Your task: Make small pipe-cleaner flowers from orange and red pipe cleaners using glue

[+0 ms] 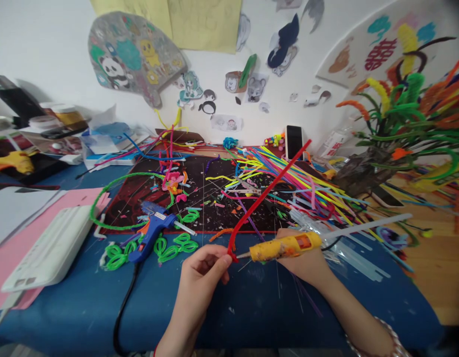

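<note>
Between the thumb and fingers of my left hand (206, 271) is the curled lower end of a red pipe cleaner (268, 191), whose long straight part slants up to the right. My right hand (302, 263) grips a yellow hot glue gun (274, 248), fingers mostly hidden behind its body. Its nozzle points left and meets, or nearly meets, the red curl at my left fingertips. A translucent glue stick (367, 225) juts from the gun's back end. On the table to the left lies a blue glue gun (152, 233) among green looped pipe-cleaner leaves (175, 248).
A dark mat (200, 198) strewn with scraps carries a pile of coloured pipe cleaners (289, 173) and a green ring (114, 186). Clear glue sticks (363, 260) lie to the right. A white power strip (49, 248) is at left; a pipe-cleaner plant (381, 148) stands at right.
</note>
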Demonstrator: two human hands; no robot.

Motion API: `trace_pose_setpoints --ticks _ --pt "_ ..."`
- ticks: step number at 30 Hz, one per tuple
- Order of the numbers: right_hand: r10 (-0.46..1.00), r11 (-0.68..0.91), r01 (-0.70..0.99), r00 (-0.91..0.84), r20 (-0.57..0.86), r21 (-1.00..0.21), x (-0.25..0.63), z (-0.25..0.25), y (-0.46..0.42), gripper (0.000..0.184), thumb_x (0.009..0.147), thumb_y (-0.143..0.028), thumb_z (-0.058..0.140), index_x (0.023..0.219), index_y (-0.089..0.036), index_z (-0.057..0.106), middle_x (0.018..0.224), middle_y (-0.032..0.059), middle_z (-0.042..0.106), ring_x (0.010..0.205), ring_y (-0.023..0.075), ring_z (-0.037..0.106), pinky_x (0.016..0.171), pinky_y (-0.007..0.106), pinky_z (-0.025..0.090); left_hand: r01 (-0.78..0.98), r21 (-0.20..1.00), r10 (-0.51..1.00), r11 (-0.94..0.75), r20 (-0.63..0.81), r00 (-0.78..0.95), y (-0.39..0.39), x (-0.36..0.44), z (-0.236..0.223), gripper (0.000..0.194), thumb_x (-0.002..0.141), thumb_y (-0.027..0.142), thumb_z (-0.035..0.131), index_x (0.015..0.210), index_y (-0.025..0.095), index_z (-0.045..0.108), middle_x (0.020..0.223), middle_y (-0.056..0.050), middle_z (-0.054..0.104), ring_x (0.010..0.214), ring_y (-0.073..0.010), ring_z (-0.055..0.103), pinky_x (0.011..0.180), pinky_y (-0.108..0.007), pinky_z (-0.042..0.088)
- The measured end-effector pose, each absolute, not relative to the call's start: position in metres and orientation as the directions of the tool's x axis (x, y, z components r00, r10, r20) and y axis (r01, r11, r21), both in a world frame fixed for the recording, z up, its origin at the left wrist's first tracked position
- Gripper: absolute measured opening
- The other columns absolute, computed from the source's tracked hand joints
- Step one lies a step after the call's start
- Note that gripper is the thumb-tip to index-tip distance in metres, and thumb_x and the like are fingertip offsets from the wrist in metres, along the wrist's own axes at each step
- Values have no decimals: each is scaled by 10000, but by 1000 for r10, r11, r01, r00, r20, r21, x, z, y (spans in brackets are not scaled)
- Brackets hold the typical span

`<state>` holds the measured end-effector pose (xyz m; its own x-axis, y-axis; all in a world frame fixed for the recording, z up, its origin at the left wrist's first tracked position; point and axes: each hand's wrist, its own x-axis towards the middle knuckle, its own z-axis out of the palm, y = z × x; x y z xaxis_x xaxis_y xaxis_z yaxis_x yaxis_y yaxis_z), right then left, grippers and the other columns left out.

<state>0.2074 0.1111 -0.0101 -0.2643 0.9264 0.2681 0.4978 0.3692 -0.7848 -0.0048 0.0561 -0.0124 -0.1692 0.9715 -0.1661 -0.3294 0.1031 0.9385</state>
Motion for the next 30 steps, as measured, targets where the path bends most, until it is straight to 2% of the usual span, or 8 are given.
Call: trace_pose_setpoints --ticks 11,14,17,21,24,27,29,30 --pt "886 448 518 -368 283 -729 214 -15 112 176 670 -139 610 552 -220 508 548 -28 529 480 135 507 457 252 368 -400 913 963 78 -174 -208 54 -7 -15 150 685 262 783 746 155 697 567 18 643 430 -61 503 441 -172 391" --pt "871 478 466 -360 334 -744 219 -16 114 188 660 -122 647 552 -214 523 552 -29 529 477 130 503 447 247 363 -434 898 958 66 -178 -224 52 -8 -16 175 684 280 790 755 153 693 564 22 634 433 -63 498 442 -174 387" --pt "858 504 386 -323 398 -773 225 -11 114 138 681 -163 678 619 -222 570 594 -13 588 519 153 557 469 261 423 -446 893 955 62 -183 -233 53 -10 -17 216 669 300 803 771 145 693 560 22 620 433 -68 494 444 -184 384" --pt "842 538 374 -185 507 -756 239 1 107 86 694 -195 701 712 -232 626 761 38 698 686 209 649 620 323 515 -435 898 949 60 -187 -255 54 -8 -16 253 661 325 806 794 145 688 561 26 610 437 -73 485 449 -190 375" --pt "903 384 394 30 429 -835 259 3 99 208 635 -169 737 817 -236 663 752 28 697 632 198 629 572 308 500 -426 904 940 44 -182 -290 54 -6 -16 279 648 343 814 795 146 682 567 25 612 439 -73 467 452 -191 364" --pt "927 238 133 263 266 -962 284 0 98 191 674 -263 761 782 -229 607 549 -45 557 450 129 488 518 294 480 -423 906 943 26 -163 -292 54 -7 -18 291 651 351 820 813 151 683 556 33 601 449 -77 471 468 -192 365" --pt "916 236 10 330 226 -972 303 0 101 245 764 -384 703 700 -229 525 499 -80 434 410 97 406 525 291 484 -412 911 952 29 -151 -266 55 -9 -20 298 653 354 824 827 156 685 540 39 590 459 -82 481 483 -193 372" --pt "910 240 -13 352 220 -971 312 1 103 296 787 -431 675 678 -227 490 526 -77 425 421 90 404 530 286 487 -406 913 956 34 -148 -252 55 -10 -21 302 652 357 826 834 160 687 533 41 585 465 -84 484 490 -193 375"
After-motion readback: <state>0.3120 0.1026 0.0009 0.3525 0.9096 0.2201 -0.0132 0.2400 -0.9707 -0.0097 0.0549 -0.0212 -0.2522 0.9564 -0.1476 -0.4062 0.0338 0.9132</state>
